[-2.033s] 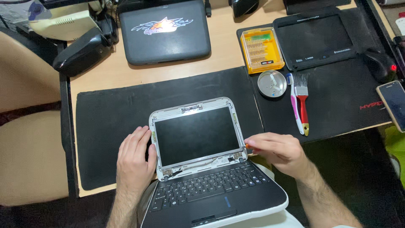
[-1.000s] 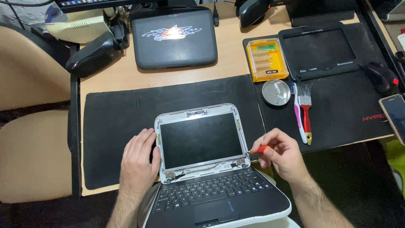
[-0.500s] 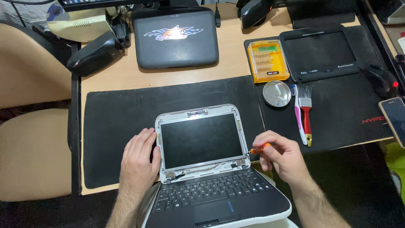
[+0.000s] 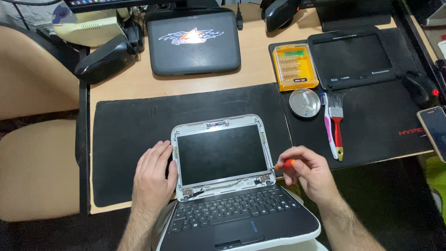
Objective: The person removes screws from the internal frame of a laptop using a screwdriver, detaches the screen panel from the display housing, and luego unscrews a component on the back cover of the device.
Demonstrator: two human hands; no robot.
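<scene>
One orange screwdriver (image 4: 287, 163) in right hand (image 4: 312, 176) grip, beside laptop (image 4: 223, 158).

White-rimmed small laptop (image 4: 218, 158) with black screen and dark keyboard, lower centre. Orange-red screwdriver handle (image 4: 285, 164) right of it. Black mat (image 4: 130, 139) over pale wood tabletop (image 4: 260, 65). Yellow bit case (image 4: 294, 67), silver round dish (image 4: 304, 102), pink-white toothbrush (image 4: 328, 125), red-handled brush (image 4: 337, 128) at right. Flame-patterned black laptop lid (image 4: 193, 42), top centre.

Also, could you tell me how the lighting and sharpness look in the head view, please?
Head view: even overhead light, soft shadows; a bright glare spot on the laptop lid's top edge; the dark screen shows no reflection; the right hand with the orange-handled tool is slightly blurred; the left hand is sharp.
</scene>
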